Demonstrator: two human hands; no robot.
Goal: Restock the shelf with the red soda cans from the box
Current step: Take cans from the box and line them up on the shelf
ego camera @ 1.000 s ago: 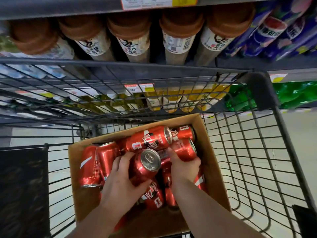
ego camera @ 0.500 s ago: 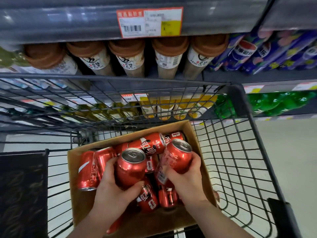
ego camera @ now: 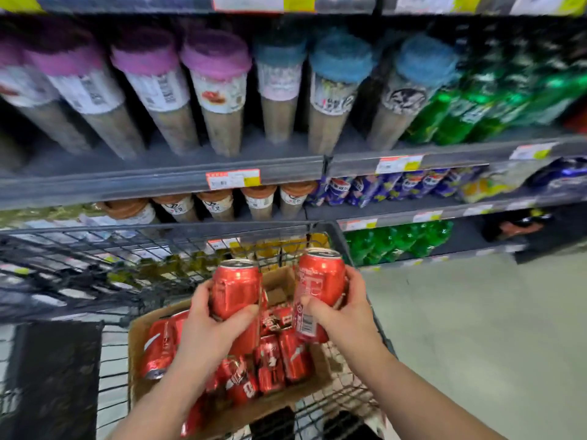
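A cardboard box (ego camera: 137, 350) sits in a wire cart and holds several red soda cans (ego camera: 269, 363) lying on their sides. My left hand (ego camera: 209, 331) grips one red can (ego camera: 235, 287) upright above the box. My right hand (ego camera: 343, 309) grips a second red can (ego camera: 319, 281), upright and slightly tilted, above the box's right side. Both cans are lifted clear of the pile. Grey shelves (ego camera: 158, 182) rise just beyond the cart.
The black wire cart (ego camera: 95, 274) surrounds the box, its far rim close to the shelves. The shelves carry cup drinks with purple, blue and brown lids (ego camera: 219, 77), green bottles (ego camera: 470, 115) and blue cans (ego camera: 381, 185). Pale floor (ego camera: 476, 328) lies to the right.
Both hands have lifted their cans up out of the box and clear of the pile. The view has tilted upward, showing more of the shelves.
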